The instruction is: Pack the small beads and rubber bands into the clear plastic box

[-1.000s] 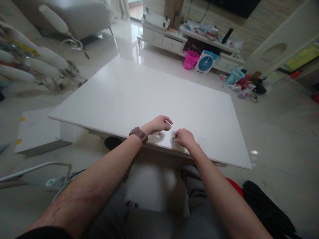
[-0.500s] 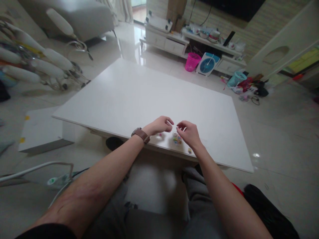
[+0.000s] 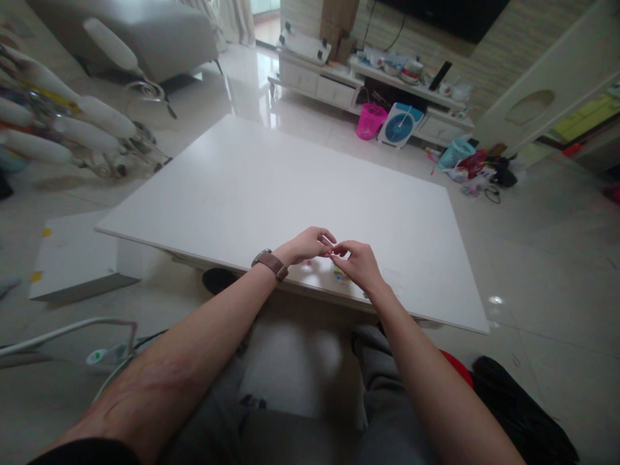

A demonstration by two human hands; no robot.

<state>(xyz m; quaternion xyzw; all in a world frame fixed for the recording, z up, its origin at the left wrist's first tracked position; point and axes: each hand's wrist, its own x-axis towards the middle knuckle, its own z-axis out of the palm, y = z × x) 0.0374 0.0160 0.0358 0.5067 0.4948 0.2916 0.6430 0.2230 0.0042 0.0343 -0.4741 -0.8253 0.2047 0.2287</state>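
Over the near edge of the white table (image 3: 271,187), my left hand (image 3: 312,244) and my right hand (image 3: 359,263) meet at the fingertips. Both pinch a tiny red piece (image 3: 331,252), too small to name. Beneath my right hand stands a small clear box (image 3: 340,274) of colourful little pieces, partly covered by that hand. A tiny pink piece (image 3: 309,263) lies on the table below my left hand. Near my right wrist, a small yellowish piece (image 3: 365,295) is mostly hidden. A brown-strapped watch (image 3: 271,262) is on my left wrist.
A white box (image 3: 77,258) stands on the floor left of the table, near white-padded equipment (image 3: 97,116). Beyond the table are a pink basket (image 3: 371,121), a blue and white fan (image 3: 400,126) and a low cabinet (image 3: 317,87). A black bag (image 3: 518,407) lies at right.
My right hand has moved left and closed in on my left hand, so their fingertips now meet at the red piece. It now covers more of the clear box.
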